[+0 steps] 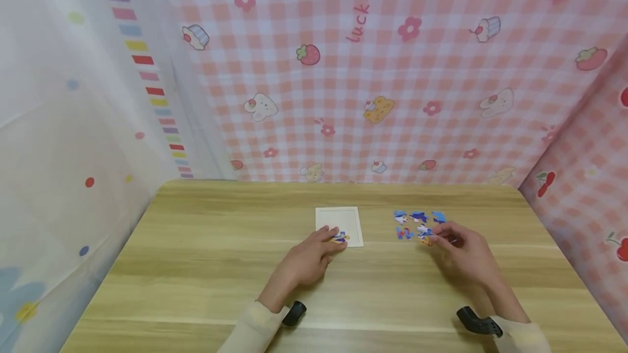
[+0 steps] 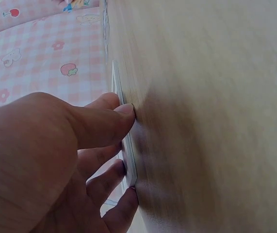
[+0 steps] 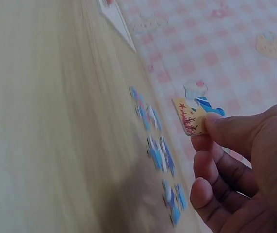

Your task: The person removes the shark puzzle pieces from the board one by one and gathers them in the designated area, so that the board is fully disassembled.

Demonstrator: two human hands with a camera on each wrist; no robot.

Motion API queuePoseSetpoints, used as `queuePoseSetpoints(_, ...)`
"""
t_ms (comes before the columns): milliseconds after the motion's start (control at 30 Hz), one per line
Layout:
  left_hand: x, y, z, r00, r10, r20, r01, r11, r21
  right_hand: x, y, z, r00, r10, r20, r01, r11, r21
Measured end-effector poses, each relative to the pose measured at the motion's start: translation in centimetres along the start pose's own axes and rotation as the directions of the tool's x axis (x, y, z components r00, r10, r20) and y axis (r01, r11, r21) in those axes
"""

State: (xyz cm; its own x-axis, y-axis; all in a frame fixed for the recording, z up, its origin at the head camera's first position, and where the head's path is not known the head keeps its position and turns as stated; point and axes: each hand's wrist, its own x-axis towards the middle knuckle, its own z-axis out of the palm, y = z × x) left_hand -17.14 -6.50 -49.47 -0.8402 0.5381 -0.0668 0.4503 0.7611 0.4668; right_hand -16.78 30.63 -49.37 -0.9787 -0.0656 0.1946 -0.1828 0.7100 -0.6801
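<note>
My left hand [image 1: 310, 255] rests at the near left corner of a white puzzle tray [image 1: 338, 217], its fingers spread over the rim. By the fingertips, blue and yellow puzzle pieces [image 1: 341, 237] lie inside the tray, partly covered by the hand. In the left wrist view, the thumb and fingers touch the tray's edge [image 2: 131, 167]. My right hand [image 1: 466, 252] pinches a puzzle piece [image 3: 190, 117] between thumb and index finger. That piece is yellow with red coral and a blue part, has a straight edge, and is held up off the table.
Several loose blue puzzle pieces [image 1: 405, 232] lie in rows right of the tray, beside the right hand. They sit on a wood-grain table [image 1: 206, 266]. A pink checked cloth [image 1: 343, 86] hangs behind the table, and pale dotted cloth [image 1: 98, 140] lines the left side.
</note>
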Motion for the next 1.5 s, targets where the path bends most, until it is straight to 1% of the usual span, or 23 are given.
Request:
queuePoseSetpoints(300,0.5,0.2,0.1,1.0,0.0,0.013,0.0,1.0,0.007,-1.3,2.5,-2.3,0.999,0.038,-0.019,-0.039,0.997,-0.06)
queuePoseSetpoints(367,0.6,0.2,0.1,1.0,0.0,0.018,0.0,1.0,0.004,-1.5,2.9,-2.6,0.999,0.052,-0.016,-0.052,0.997,-0.061)
queuePoseSetpoints(567,0.7,0.3,0.0,1.0,0.001,0.014,-0.001,1.0,0.004,-1.6,3.9,-3.1,0.995,0.097,0.025,-0.096,0.994,-0.045)
queuePoseSetpoints(767,0.5,0.1,-0.1,1.0,-0.002,0.007,0.002,1.0,-0.006,-1.4,3.9,-3.0,0.99,0.114,0.084,-0.11,0.992,-0.055)
queuePoseSetpoints(900,0.4,0.0,-0.1,1.0,-0.005,0.006,0.006,1.0,-0.016,-1.2,3.8,-2.9,0.991,0.103,0.086,-0.096,0.992,-0.078)
queuePoseSetpoints(1100,0.4,0.0,0.0,1.0,-0.007,0.009,0.007,1.0,-0.021,-1.2,3.7,-3.0,0.992,0.091,0.088,-0.079,0.987,-0.137)
queuePoseSetpoints(1267,0.4,0.0,0.0,1.0,-0.005,0.011,0.005,1.0,-0.025,-1.2,3.9,-3.0,0.995,0.058,0.085,-0.042,0.982,-0.182)
queuePoseSetpoints(1367,0.3,-0.1,0.0,1.0,0.005,0.017,-0.005,1.0,-0.027,-1.3,4.0,-2.8,0.995,0.058,0.082,-0.042,0.981,-0.187)
queuePoseSetpoints(1500,0.3,-0.2,0.1,0.999,0.038,0.026,-0.037,0.999,-0.012,-1.3,4.0,-2.8,0.995,0.052,0.079,-0.037,0.984,-0.174)
